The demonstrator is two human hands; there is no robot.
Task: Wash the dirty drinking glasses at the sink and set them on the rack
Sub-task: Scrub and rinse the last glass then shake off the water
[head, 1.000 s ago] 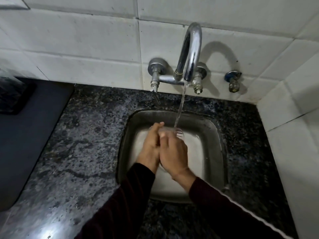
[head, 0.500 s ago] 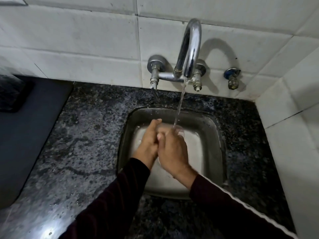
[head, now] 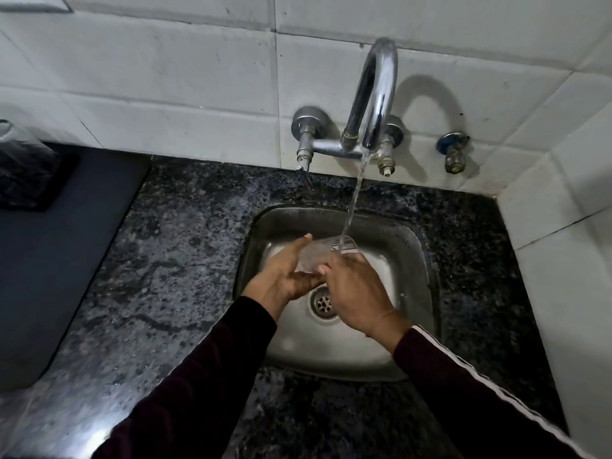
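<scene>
A clear drinking glass (head: 326,253) is held over the steel sink (head: 414,260), its mouth tilted up toward the running water from the chrome tap (head: 374,104). My right hand (head: 356,293) grips the glass from the right side and below. My left hand (head: 284,273) lies flat against the glass's left side, fingers straight and pointing away from me. The stream falls into the rim of the glass. The drain (head: 323,303) shows between my wrists.
Dark speckled stone counter (head: 159,276) surrounds the sink. A dark mat (head: 56,260) lies at the left, with a clear glass (head: 20,154) standing on a black rack at its far corner. White tiled walls rise behind and at the right. A blue valve (head: 453,154) sticks out of the wall.
My left hand has opened away from the right one, its palm turned more upward along the glass. The drain now shows between my hands. The view has shifted slightly.
</scene>
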